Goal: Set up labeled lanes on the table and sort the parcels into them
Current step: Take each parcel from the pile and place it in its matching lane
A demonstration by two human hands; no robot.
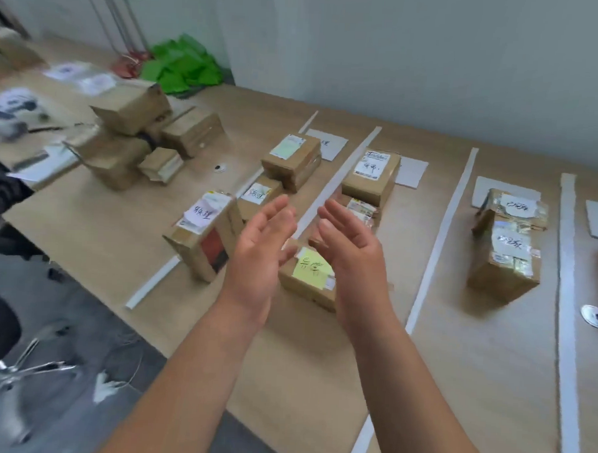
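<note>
White tape strips split the wooden table into lanes, each with a white label card at its far end. My left hand and my right hand hover open, palms facing each other, just above a small parcel with a yellow note. Neither hand touches it. A parcel with a white note and red side lies to the left. More labelled parcels sit farther back in the lanes. Two taped parcels lie in the lane to the right.
A pile of unsorted cardboard parcels sits at the table's left end, with papers beyond. Green bags lie by the wall. A chair base stands on the grey floor at lower left. A cable grommet sits at right.
</note>
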